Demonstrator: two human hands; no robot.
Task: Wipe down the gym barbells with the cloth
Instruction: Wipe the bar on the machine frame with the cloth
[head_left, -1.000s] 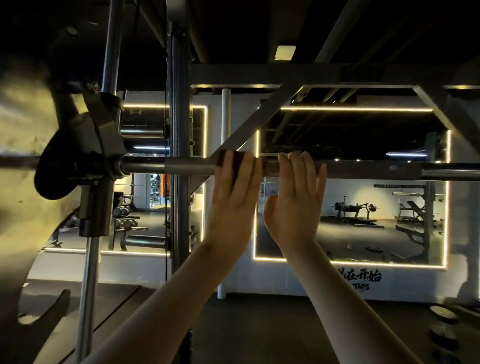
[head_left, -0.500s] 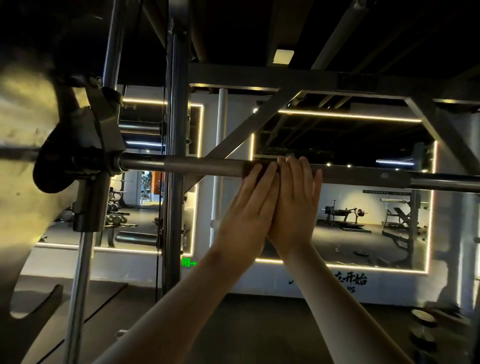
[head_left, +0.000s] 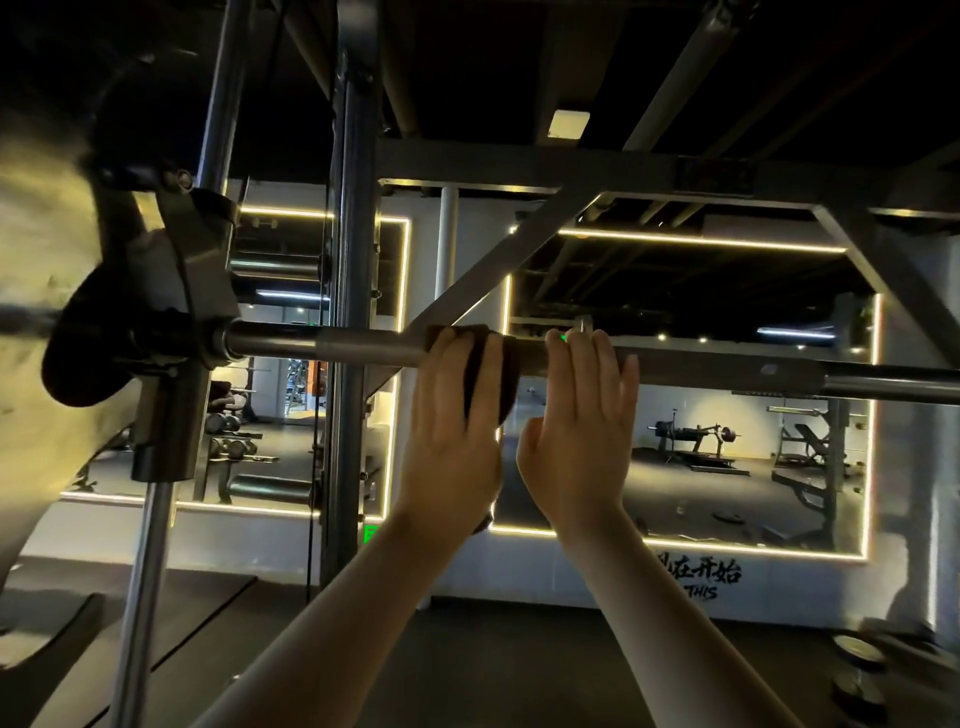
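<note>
Barbell runs horizontally across the head view at about mid height, from the sliding carriage at left to past the right edge. The bar is raised and seen from below. Cloth is dark and wrapped round the bar near its middle, between the two hands. A flap hangs below the bar beside the left palm, and a dark bit shows at the left wrist.

Left hand: palm toward the bar. Fingers are together and nearly straight, pressing the cloth against the bar, tips at the bar's top edge. Thumb is hidden.

Right hand: just right of the cloth, a narrow gap from the left hand. Fingers are straight and close together, lying against bare bar. Thumb sticks out to the left, round nothing. This hand holds nothing.

Both forearms come up from the near bottom edge.

Left side: large weight plate, blurred, very near. Chrome guide rod goes down from the carriage. Dark rack upright stands behind the bar, with a diagonal brace crossing behind.

Far: mirror with a lit strip frame, gym machines reflected in it. Black lettering is on the wall below it. Ceiling light above. Loose plates lie on the floor, near right.
</note>
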